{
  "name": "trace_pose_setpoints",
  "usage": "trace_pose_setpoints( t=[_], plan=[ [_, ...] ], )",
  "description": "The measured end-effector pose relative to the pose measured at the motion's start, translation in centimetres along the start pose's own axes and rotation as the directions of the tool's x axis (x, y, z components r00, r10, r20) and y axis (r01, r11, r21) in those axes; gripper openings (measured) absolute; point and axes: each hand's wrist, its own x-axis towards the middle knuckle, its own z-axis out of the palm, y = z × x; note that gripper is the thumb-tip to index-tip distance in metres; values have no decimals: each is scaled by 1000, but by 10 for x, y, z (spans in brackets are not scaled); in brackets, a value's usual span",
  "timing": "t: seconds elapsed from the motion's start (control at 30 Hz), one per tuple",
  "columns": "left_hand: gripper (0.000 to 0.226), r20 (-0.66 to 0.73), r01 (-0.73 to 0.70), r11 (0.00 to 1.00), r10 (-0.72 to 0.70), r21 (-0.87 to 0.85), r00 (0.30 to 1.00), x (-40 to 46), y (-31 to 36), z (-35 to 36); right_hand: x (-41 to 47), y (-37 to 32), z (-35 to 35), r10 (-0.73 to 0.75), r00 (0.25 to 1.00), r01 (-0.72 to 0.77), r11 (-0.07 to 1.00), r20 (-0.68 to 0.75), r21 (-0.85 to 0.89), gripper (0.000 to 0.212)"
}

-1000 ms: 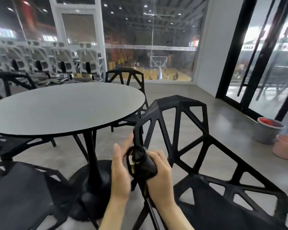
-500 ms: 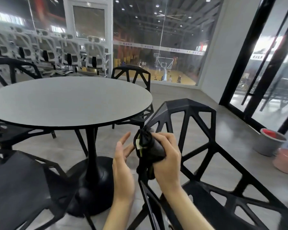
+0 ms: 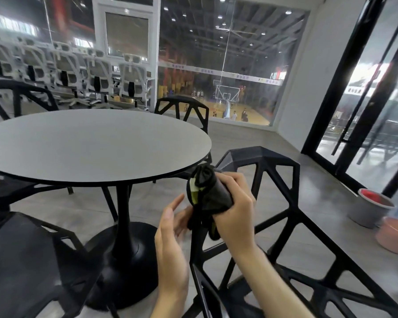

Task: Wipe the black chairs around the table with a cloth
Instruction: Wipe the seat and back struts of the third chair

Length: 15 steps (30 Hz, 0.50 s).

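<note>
Since a moment earlier, the right hand [image 3: 233,210] had slid the dark bunched cloth with yellow-green trim [image 3: 208,196] up the front strut of the nearest black angular lattice-framed chair [image 3: 274,237], and the left hand [image 3: 170,244] had come away from it. The right hand's grip was closed tight around the cloth, wrapping it about the strut just below the top corner of the backrest. The left hand hung just beside, palm turned inward and fingers [image 3: 176,203] loosely spread, holding nothing.

From where I stood, this looked like the wiping of the first chair's frame, still early in the job. The next move would call for carrying the cloth over the top rail and down the other struts, keeping it wrapped round each bar, with the free hand steadying the chair if it rocked.

A second black chair with a flat seat [image 3: 25,260] stood to the left, apparently untouched. Beyond the hands rose the round grey surface on a black pedestal [image 3: 90,143]. Two more black chairs waited on its far side, one at the back right [image 3: 182,109] and one at the back left [image 3: 21,95].
</note>
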Motion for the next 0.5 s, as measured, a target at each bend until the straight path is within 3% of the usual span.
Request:
trace_pose_setpoints(
  t=[0.07, 0.17, 0.23, 0.3, 0.4, 0.5],
  plan=[
    [50, 8, 24, 1000, -24, 6, 1000, -2, 1, 1, 27, 19, -3, 21, 1000, -21, 997, -7, -72, 30],
    [53, 3, 33, 999, -33, 16, 999, -4, 2, -1, 75, 46, -7, 198, 966, -220, 967, -163, -129, 17],
    [51, 5, 25, 999, -25, 41, 1000, -5, 4, -1, 84, 49, -3, 237, 958, -257, 960, -162, -114, 31],
    [43, -11, 11, 995, -10, 96, 1000, -2, 6, -1, 71, 39, 5, 158, 984, -163, 985, -85, -57, 44],
    [26, -55, -37, 957, 55, 287, 997, 30, 13, -1, 39, 30, 8, -32, 999, 31, 999, 38, 20, 46],
    [31, 68, -76, 796, 44, 601, 997, 78, 30, 23, 40, 38, -7, -100, 986, 91, 993, 132, 72, 53]
  ],
)
